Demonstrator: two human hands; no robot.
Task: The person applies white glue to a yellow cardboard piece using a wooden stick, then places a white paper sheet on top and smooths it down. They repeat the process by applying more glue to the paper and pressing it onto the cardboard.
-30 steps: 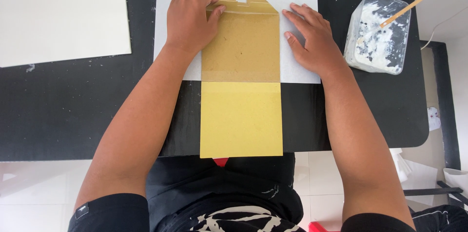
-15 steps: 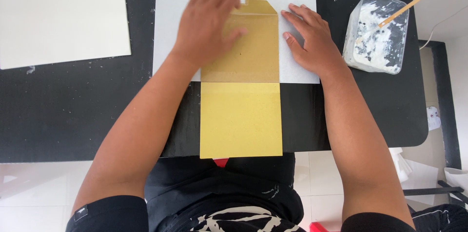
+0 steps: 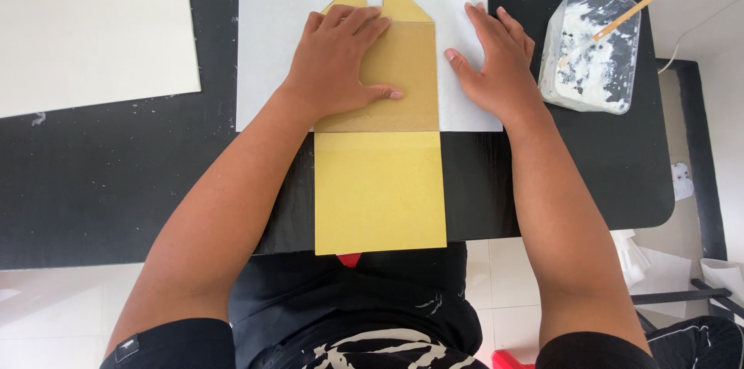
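Ideally, the left hand (image 3: pixel 341 67) lies open and flat, gripping nothing, on the folded yellow-brown paper envelope (image 3: pixel 380 144) over the white sheet (image 3: pixel 279 12) on the black table (image 3: pixel 116 160). The open right hand (image 3: pixel 496 67) steadies that sheet beside it; pressing firmly and evenly along the overlap should seat it without creasing.

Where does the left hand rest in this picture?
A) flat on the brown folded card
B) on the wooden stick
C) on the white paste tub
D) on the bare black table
A: the left hand lies flat, fingers spread, on the brown folded card.
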